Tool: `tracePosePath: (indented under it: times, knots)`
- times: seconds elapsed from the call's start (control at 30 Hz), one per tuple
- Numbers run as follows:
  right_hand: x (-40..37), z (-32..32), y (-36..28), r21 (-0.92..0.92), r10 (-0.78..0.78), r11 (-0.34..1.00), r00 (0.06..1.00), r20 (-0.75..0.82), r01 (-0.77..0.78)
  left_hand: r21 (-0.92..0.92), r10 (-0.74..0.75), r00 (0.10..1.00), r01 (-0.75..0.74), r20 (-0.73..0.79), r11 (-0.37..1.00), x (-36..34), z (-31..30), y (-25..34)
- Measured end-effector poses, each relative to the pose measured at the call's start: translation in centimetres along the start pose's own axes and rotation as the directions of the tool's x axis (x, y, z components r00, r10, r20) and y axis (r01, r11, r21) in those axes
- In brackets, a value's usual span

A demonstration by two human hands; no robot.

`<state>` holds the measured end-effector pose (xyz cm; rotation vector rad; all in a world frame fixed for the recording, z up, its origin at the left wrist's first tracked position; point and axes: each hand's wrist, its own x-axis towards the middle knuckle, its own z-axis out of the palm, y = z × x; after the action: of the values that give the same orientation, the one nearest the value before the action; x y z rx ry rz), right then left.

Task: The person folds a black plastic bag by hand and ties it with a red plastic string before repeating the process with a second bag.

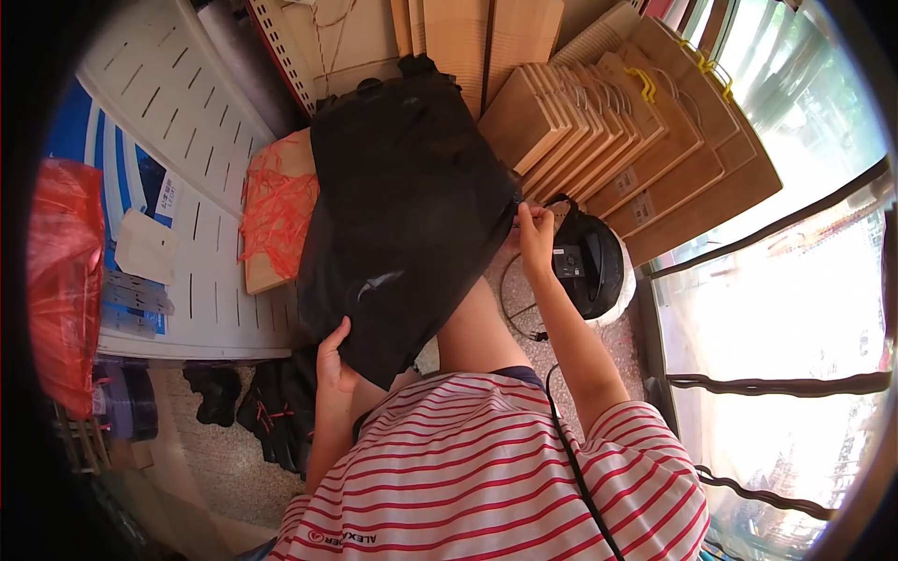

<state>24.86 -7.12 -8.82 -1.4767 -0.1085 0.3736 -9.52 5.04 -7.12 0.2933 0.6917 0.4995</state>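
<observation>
A large black bag or sheet (pixel 402 206) of thin, slightly shiny material hangs spread out in front of me, over my legs. My left hand (pixel 335 360) holds its lower left edge, with the thumb on top and the other fingers hidden behind it. At the right corner of the black sheet, my right hand (pixel 535 234) pinches the edge between thumb and fingers. Behind its left side, pink shredded strips (pixel 276 206) lie on a light wooden board (pixel 267 278).
Wooden boards (pixel 599 131) with wire and yellow handles stand at the upper right. Beside my right forearm is a black round device (pixel 591 260) with a cable. A white slotted shelf (pixel 178 103) and red plastic bag (pixel 65 271) are at left, dark bags (pixel 276 411) below.
</observation>
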Motion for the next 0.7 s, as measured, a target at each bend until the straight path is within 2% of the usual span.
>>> tracePosePath:
  times: [0.03,0.07,0.1,0.13,0.17,0.23,0.27,0.33,0.37,0.5,0.57,0.7]
  knots:
    - [-0.2,0.0,0.5,0.032,-0.063,0.997,0.998,0.000,0.063,0.002,0.002,1.000,-0.002,-0.001,1.000,0.0,-0.1,0.0]
    - [0.2,-0.3,1.2,0.033,-0.060,0.998,0.998,-0.003,0.060,0.005,-0.001,1.000,0.001,-0.003,1.000,0.0,-0.2,0.1]
    - [0.5,-0.4,1.4,-0.240,-0.360,0.913,0.928,-0.100,0.329,0.013,0.001,1.000,-0.002,0.003,1.000,0.1,-0.3,0.1]
    - [0.7,-0.4,1.5,-0.509,-0.638,0.693,0.763,-0.103,0.510,0.020,0.006,1.000,-0.006,0.011,1.000,0.1,-0.3,0.2]
    - [0.7,-0.6,1.7,-0.506,-0.638,0.694,0.763,-0.105,0.511,0.022,0.008,1.000,-0.008,0.012,1.000,0.1,-0.4,0.2]
    - [-1.7,0.0,-1.9,-0.365,-0.405,0.853,0.914,-0.011,0.374,0.041,0.021,1.000,-0.021,-0.010,0.999,0.0,-0.6,0.2]
    - [-2.1,0.3,-2.4,-0.365,-0.403,0.854,0.915,-0.009,0.372,0.040,0.023,1.000,-0.022,-0.013,0.999,0.0,-0.7,0.2]
    - [-2.9,0.8,-3.3,-0.586,-0.147,0.781,0.976,0.163,0.216,0.012,0.004,1.000,-0.004,-0.002,1.000,0.2,-0.9,0.0]
    - [-3.2,1.1,-4.0,-0.628,-0.055,0.764,0.984,0.169,0.151,0.012,0.001,1.000,-0.001,-0.003,1.000,0.2,-0.9,0.0]
    - [-1.5,1.5,-1.9,-0.627,-0.014,0.770,0.986,0.165,0.116,0.033,0.018,1.000,-0.018,-0.001,0.999,0.2,-0.4,-0.2]
    - [-1.2,1.7,-1.4,-0.550,0.080,0.835,0.984,0.160,0.022,0.039,0.032,0.999,-0.032,-0.012,0.999,-0.2,0.0,-0.2]
    - [-1.4,1.9,-2.0,-0.414,-0.029,0.905,0.986,0.165,0.096,0.042,0.061,0.998,-0.059,-0.029,0.997,-0.3,0.2,-0.2]
